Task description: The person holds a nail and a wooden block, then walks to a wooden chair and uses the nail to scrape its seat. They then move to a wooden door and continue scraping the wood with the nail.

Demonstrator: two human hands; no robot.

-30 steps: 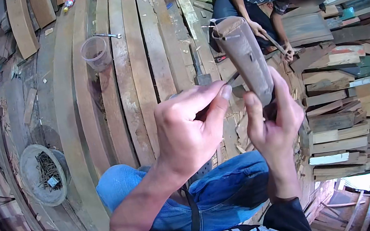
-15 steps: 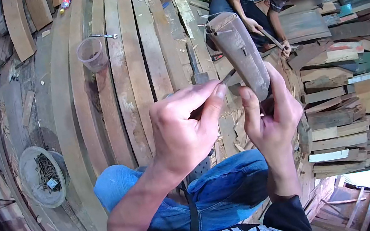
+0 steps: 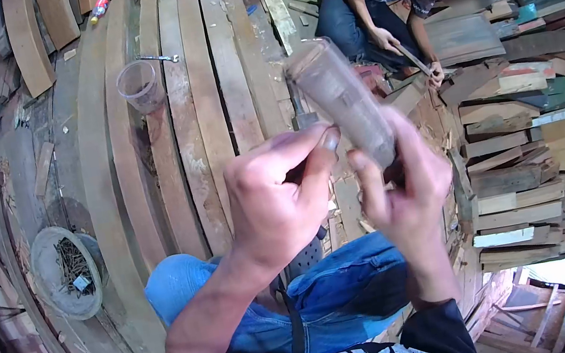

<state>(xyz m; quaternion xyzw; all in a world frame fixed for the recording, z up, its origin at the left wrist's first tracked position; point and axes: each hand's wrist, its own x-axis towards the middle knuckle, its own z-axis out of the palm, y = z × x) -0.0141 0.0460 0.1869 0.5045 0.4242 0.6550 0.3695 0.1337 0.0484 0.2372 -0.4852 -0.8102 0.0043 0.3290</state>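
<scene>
My right hand is closed around the lower end of a worn grey-brown wooden block, its thumb on the near side. The block is long with rounded edges, tilts up and to the left, and is smeared by motion. Close beside it, my left hand pinches thumb against forefinger at the block's lower left edge. What sits in that pinch is too small to make out. Beyond the left hand, a tool with a square grey metal end lies on the boards, partly covered.
A clear plastic tub and a wrench rest on long planks. At left stands a bucket holding nails. A co-worker sits at upper right, holding a thin strip. Stacked wood pieces line the right.
The wooden block has swung down and to the left with my right hand and turned slightly. My left hand has shifted only a little.
</scene>
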